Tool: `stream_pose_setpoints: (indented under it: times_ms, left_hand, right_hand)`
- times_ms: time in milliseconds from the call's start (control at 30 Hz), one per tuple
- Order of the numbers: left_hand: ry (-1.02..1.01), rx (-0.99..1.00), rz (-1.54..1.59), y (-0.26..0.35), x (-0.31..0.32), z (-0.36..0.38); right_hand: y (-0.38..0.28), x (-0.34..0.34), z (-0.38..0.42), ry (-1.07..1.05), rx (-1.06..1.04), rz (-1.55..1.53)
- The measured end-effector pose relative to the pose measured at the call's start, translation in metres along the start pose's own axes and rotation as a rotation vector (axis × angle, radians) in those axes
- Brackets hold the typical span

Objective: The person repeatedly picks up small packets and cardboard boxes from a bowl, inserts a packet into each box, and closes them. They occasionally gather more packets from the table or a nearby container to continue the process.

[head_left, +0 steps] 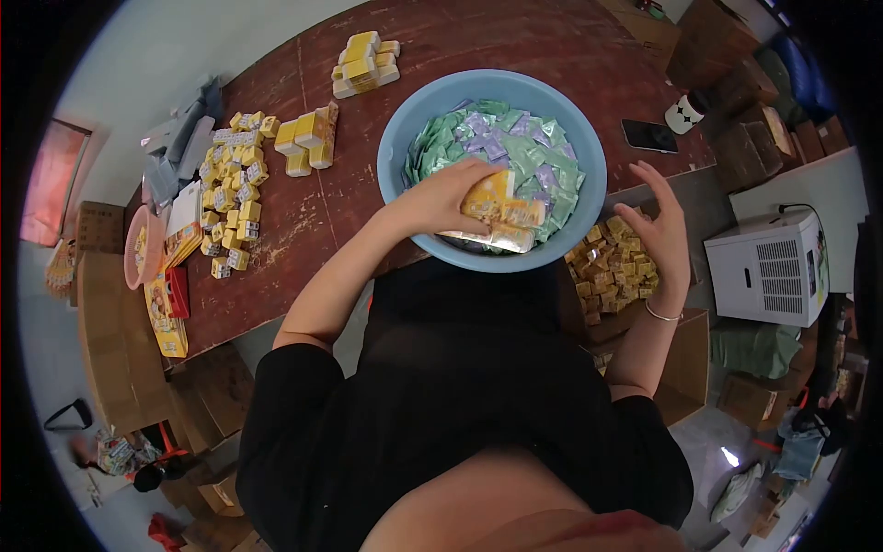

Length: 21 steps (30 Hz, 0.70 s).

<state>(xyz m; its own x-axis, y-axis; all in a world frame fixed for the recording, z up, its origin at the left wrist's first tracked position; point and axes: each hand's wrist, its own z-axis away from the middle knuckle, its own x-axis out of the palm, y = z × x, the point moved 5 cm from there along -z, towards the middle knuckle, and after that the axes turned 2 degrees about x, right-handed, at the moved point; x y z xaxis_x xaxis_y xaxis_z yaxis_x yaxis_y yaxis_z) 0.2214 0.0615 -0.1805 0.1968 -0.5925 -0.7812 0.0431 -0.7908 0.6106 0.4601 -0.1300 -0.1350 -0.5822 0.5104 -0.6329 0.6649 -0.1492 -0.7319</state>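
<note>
Holding a bunch of yellow packets [499, 213], the left hand [448, 195] sits over the near side of the blue bowl [397, 138]. Its fingers are curled tight around the packets, and some shiny ones stick out below the hand, over the rim at about 6 o'clock of the bowl.

The bowl is big and round. It is full of green and purple packets [515, 147]. It sits on the edge of a dark red table [313, 221], right in front of the person.

The right hand [664, 232] is out at about 3 o'clock from the bowl, just past its rim. It is open, with the fingers spread and a little bent, and it holds nothing. A thin bracelet [660, 314] is on that wrist. Below this hand is a cardboard box [685, 363] full of small yellow boxes [612, 267].

Far across the table, at about 12 o'clock, is a stack of yellow and white boxes [366, 63]. More small yellow boxes [235, 189] lie in a heap at about 9 o'clock. A black phone [649, 135] lies at about 2 o'clock from the bowl. A white machine [768, 267] stands on the floor past the right hand.
</note>
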Motion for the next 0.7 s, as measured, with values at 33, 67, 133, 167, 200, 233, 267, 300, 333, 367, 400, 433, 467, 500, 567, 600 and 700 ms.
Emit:
stream_pose_setpoints:
  times_ms: [33, 67, 133, 167, 200, 233, 267, 300, 333, 367, 400, 433, 467, 500, 567, 600, 700]
  left_hand:
    - [-0.008, -0.08, 0.33, 0.002, -0.004, -0.004]
    - [-0.014, -0.159, 0.657, 0.005, -0.007, -0.007]
    - [-0.016, -0.305, 1.109, 0.011, 0.009, -0.012]
    - [-0.054, -0.239, 1.363, 0.013, 0.025, -0.019]
    - [-0.095, -0.165, 1.614, 0.02, 0.035, -0.026]
    - [-0.135, -0.243, 1.605, 0.032, 0.043, -0.028]
    - [-0.139, -0.236, 1.604, 0.028, 0.044, -0.031]
    - [-0.133, -0.279, 1.332, 0.015, 0.049, -0.034]
    - [-0.126, -0.315, 1.056, 0.004, 0.05, -0.036]
    - [-0.157, -0.39, 0.736, 0.011, 0.034, -0.038]
    - [-0.159, -0.39, 0.738, 0.019, 0.028, -0.037]
    - [0.137, -0.269, 0.272, 0.028, 0.007, -0.035]
    - [0.42, -0.135, -0.198, 0.043, -0.01, -0.031]
    - [0.423, -0.133, -0.197, 0.046, -0.011, -0.033]
    - [0.937, 0.319, -0.096, 0.07, -0.029, -0.02]
    - [0.938, 0.319, -0.096, 0.072, -0.032, -0.021]
    - [0.581, 0.417, 0.029, 0.069, -0.023, -0.032]
  right_hand:
    - [-0.005, 0.009, -0.002, 0.001, 0.004, 0.001]
    - [-0.011, 0.03, -0.005, -0.165, 0.0, -0.252]
    - [-0.025, 0.081, -0.003, -0.442, -0.034, -0.848]
    - [-0.033, 0.106, 0.001, -0.552, -0.068, -1.19]
    - [-0.043, 0.119, 0.0, -0.546, -0.075, -1.184]
    - [-0.053, 0.129, -0.001, -0.555, -0.066, -1.278]
    - [-0.058, 0.133, -0.001, -0.563, -0.052, -1.375]
    - [-0.059, 0.13, -0.001, -0.557, -0.052, -1.372]
    - [-0.057, 0.126, -0.004, -0.47, -0.004, -1.385]
    - [-0.054, 0.124, -0.006, -0.385, 0.046, -1.396]
    - [-0.052, 0.122, -0.007, -0.384, 0.049, -1.396]
    - [-0.047, 0.12, -0.008, -0.354, 0.062, -1.296]
    - [-0.042, 0.117, -0.007, -0.324, 0.073, -1.194]
    - [-0.039, 0.117, -0.007, -0.324, 0.072, -1.19]
    - [-0.029, 0.116, -0.004, -0.197, 0.137, -0.882]
    - [-0.029, 0.116, -0.002, -0.197, 0.137, -0.881]
    - [-0.04, 0.116, 0.004, -0.184, 0.096, -0.898]
